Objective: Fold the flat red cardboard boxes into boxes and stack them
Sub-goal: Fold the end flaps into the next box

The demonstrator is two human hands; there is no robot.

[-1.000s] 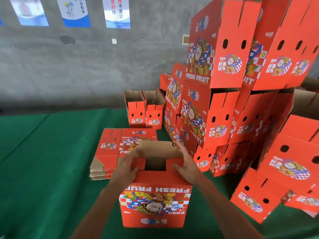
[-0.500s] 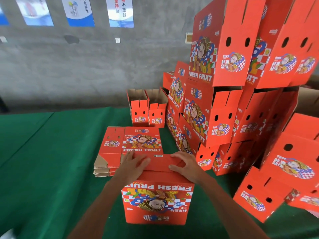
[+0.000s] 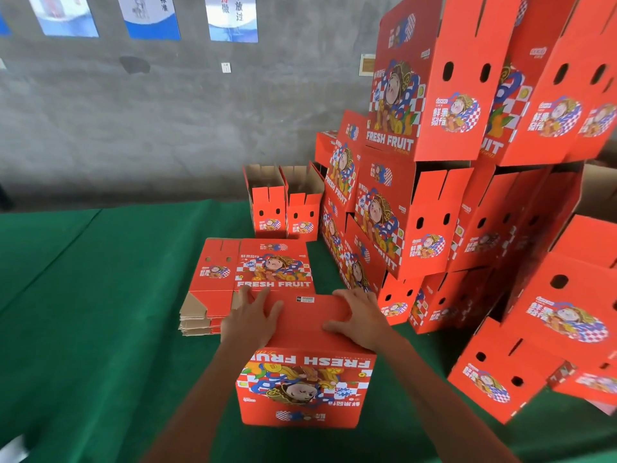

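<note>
A tall pile of folded red cardboard boxes (image 3: 467, 195) is heaped at the right on the green cloth table (image 3: 83, 312); nearest, the folded red fruit box (image 3: 303, 379) is pressed flat-fingered by left hand (image 3: 248, 320) and right hand (image 3: 362, 320), a stack of flat red cartons (image 3: 253, 275) just behind

A packing workroom or small warehouse is shown. A bare grey concrete wall (image 3: 133, 128) is seen at the back, and printed notices (image 3: 232, 16) with Chinese characters are pinned along its top. A wide work surface is covered in green cloth (image 3: 83, 312). Printed red fruit cartons, marked FRESH FRUIT, are heaped in a tall stack (image 3: 450, 162) on the right, and a pile of flat unfolded cartons (image 3: 253, 272) is laid on the cloth. Two open cartons (image 3: 287, 208) are stood against the wall.
</note>
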